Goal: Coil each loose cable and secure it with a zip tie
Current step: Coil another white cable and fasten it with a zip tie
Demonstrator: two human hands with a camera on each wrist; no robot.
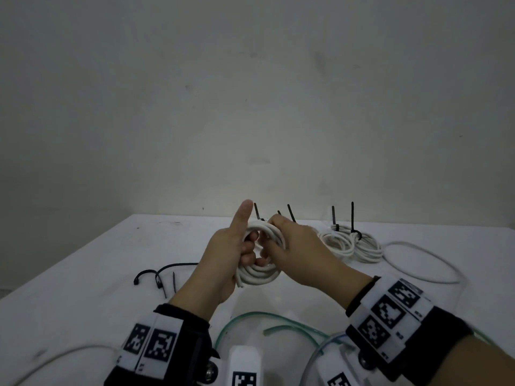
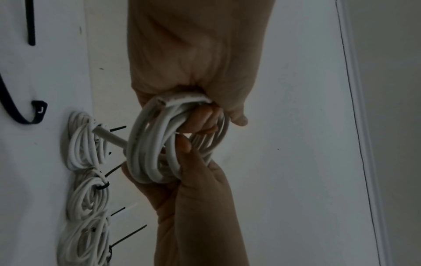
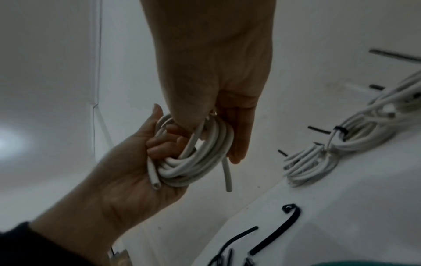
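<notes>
A white cable coil [image 1: 259, 270] is held up above the table between both hands. My left hand [image 1: 237, 252] grips its left side with fingers curled through the loops and the thumb pointing up. My right hand [image 1: 289, 240] pinches the coil's right side, thumb inside the loops and fingers outside. In the right wrist view the white cable coil [image 3: 205, 153] shows two free ends, one by the left palm and one hanging below the right fingers. No zip tie shows on this coil. In the left wrist view the white cable coil [image 2: 148, 149] sits between both hands.
Tied white coils [image 1: 351, 243] with black zip-tie tails sticking up lie at the back right. Loose black zip ties [image 1: 161, 277] lie at the left. A green cable [image 1: 264, 321] curves near my wrists. Loose white cables [image 1: 418, 263] trail across the white table [image 1: 97, 260].
</notes>
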